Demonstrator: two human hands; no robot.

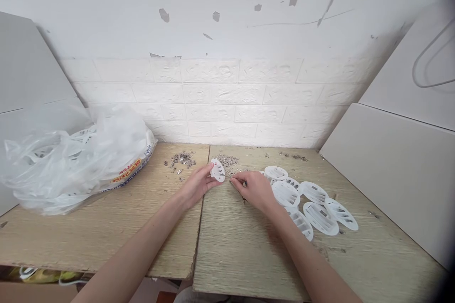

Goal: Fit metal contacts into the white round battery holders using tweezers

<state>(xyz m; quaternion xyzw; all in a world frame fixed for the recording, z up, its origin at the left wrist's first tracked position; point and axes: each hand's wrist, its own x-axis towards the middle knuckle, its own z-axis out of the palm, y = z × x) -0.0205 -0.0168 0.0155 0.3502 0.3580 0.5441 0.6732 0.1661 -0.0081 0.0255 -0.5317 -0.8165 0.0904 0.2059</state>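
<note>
My left hand (pixel 196 184) holds a white oval plastic piece with slots (pixel 217 170) upright by its edge, just above the wooden table (pixel 234 246). My right hand (pixel 254 189) is right beside it, fingers pinched on a thin dark tool or small metal part (pixel 243 183) near the piece's right edge; what it grips is too small to tell exactly. Small grey metal bits (pixel 227 160) lie scattered just behind both hands.
Several finished-looking white oval pieces (pixel 313 203) lie overlapping to the right of my right hand. A clear plastic bag (pixel 76 158) full of white parts sits at the left. A second heap of metal bits (pixel 182 159) lies left of centre. White panels flank both sides.
</note>
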